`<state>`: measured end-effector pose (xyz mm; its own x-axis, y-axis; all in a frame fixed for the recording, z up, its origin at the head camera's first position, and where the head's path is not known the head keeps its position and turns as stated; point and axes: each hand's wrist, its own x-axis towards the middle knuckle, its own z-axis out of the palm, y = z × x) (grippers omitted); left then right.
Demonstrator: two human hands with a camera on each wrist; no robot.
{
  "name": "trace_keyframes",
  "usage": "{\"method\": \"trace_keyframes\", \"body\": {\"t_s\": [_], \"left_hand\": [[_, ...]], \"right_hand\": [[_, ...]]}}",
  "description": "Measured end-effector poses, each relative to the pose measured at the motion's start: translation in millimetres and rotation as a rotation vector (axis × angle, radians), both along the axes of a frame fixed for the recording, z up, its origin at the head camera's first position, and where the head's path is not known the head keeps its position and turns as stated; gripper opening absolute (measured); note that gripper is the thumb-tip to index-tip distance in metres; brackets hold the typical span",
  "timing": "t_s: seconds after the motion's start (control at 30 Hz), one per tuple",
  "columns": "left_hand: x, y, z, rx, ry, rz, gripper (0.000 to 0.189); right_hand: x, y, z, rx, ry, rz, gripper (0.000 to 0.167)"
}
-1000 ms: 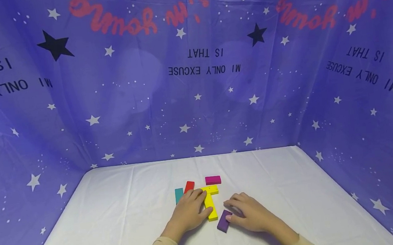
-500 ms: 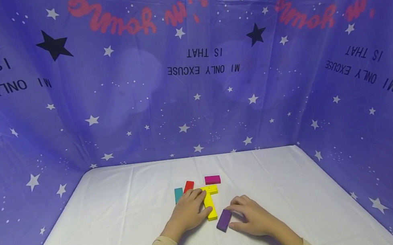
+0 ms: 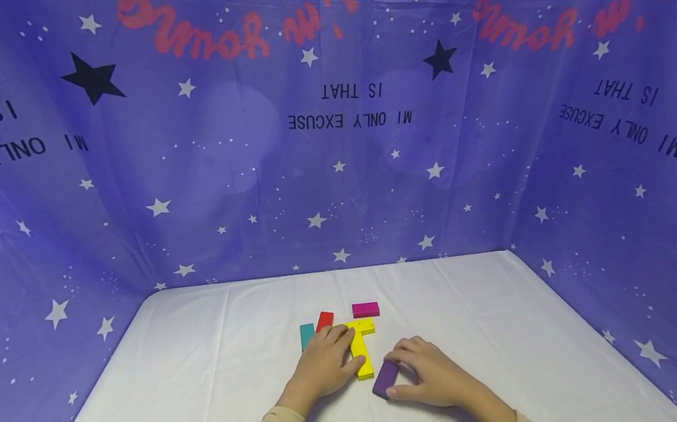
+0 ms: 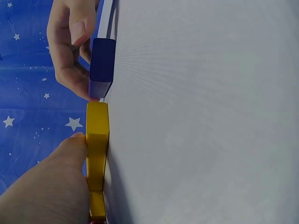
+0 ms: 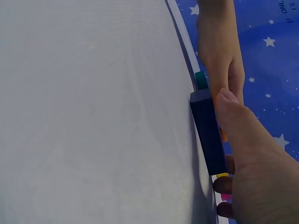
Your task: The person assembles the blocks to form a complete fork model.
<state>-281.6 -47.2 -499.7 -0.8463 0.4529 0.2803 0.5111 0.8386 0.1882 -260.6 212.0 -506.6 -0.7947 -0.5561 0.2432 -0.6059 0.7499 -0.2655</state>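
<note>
In the head view a long yellow block (image 3: 361, 358) and a second yellow block (image 3: 364, 326) lie end to side in a T-like shape. My left hand (image 3: 328, 360) rests over their left side, its thumb touching the long block and its fingertips at the joint. Just to the right, a purple block (image 3: 385, 378) lies slantwise on the cloth. My right hand (image 3: 429, 373) pinches it, thumb at the near end and fingers at the far end. In the left wrist view the purple block (image 4: 101, 65) stands slightly apart from the long yellow block (image 4: 97, 121).
A teal block (image 3: 307, 336) and a red block (image 3: 324, 321) lie beyond my left hand, partly covered by it. Behind the yellow pair is a magenta block (image 3: 365, 309). White cloth (image 3: 481, 306) covers the table, with a starry purple curtain (image 3: 336, 190) around it.
My right thumb has come off the purple block's top, and the hand now grips the block by its ends. The left hand and the yellow blocks have stayed in place.
</note>
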Motion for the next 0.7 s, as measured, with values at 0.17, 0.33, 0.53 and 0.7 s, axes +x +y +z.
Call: {"method": "trace_keyframes", "body": {"t_s": [0.17, 0.33, 0.53, 0.7], "left_hand": [[-0.2, -0.5, -1.5, 0.006, 0.002, -0.003, 0.06], [-1.4, -0.8, -2.9, 0.004, 0.001, 0.0, 0.061], [-1.2, -0.4, -2.6, 0.007, -0.004, 0.003, 0.061], [-0.3, -1.1, -1.3, 0.0, -0.007, 0.006, 0.06]], "right_hand": [[-2.8, -3.4, -1.8, -0.013, 0.029, -0.006, 0.056], [-7.9, -6.9, -1.5, -0.02, 0.026, 0.021, 0.053], [-8.0, -6.6, -0.7, -0.028, -0.025, 0.042, 0.056], [-6.0, -3.9, -0.8, -0.037, -0.07, 0.044, 0.056]]}}
